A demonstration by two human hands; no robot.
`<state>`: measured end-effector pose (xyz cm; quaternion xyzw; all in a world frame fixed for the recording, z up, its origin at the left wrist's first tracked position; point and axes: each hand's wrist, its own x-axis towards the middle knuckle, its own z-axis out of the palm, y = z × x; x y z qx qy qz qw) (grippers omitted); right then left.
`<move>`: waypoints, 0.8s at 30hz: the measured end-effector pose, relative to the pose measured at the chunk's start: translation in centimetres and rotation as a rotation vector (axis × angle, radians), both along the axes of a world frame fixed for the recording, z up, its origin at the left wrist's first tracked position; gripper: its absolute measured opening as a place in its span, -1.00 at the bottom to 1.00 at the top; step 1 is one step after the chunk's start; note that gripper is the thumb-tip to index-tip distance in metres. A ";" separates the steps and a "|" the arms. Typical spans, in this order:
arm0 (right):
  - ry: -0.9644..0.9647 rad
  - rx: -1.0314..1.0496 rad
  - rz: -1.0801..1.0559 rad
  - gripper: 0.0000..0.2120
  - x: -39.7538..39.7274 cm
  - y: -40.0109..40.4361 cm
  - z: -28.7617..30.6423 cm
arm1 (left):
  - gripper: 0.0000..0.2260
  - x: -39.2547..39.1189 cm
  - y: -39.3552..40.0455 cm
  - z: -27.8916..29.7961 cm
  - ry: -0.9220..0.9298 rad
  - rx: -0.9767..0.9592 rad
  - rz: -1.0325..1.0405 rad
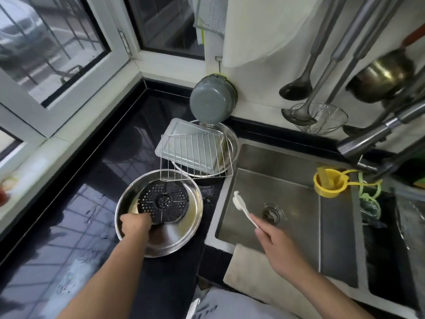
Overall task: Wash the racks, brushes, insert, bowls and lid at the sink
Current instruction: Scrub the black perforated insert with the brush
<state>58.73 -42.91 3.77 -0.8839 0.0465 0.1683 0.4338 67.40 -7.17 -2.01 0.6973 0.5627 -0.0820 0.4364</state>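
Fingers of the left hand [135, 223] grip the perforated insert [163, 202] inside the steel bowl [184, 236] beside the sink [276, 162], the right hand [279, 252] pinching a white brush [241, 207]; a wet insert could slip, clattering back.

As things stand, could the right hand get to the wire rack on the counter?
Probably yes, but not freely: the right hand holds a white brush over the sink. The wire rack lies uncovered on top of a tray, with nothing between.
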 end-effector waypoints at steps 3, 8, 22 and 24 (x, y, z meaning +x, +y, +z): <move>0.012 0.001 0.003 -0.61 -0.5 -0.9 -0.2 | -0.82 -1.3 0.2 0.7 -0.139 -0.176 0.138; 0.027 0.023 0.047 -0.61 -1.5 -1.9 -0.2 | -0.86 -5.9 -1.2 4.0 -0.421 -0.436 0.356; -0.367 -0.253 0.313 -0.50 0.2 -6.0 8.0 | -0.73 -6.1 -16.7 12.4 -0.658 -0.670 -0.190; -0.398 -0.359 0.208 -0.49 1.5 -7.4 8.3 | -0.70 -5.9 -18.6 12.6 -0.690 -0.758 -0.164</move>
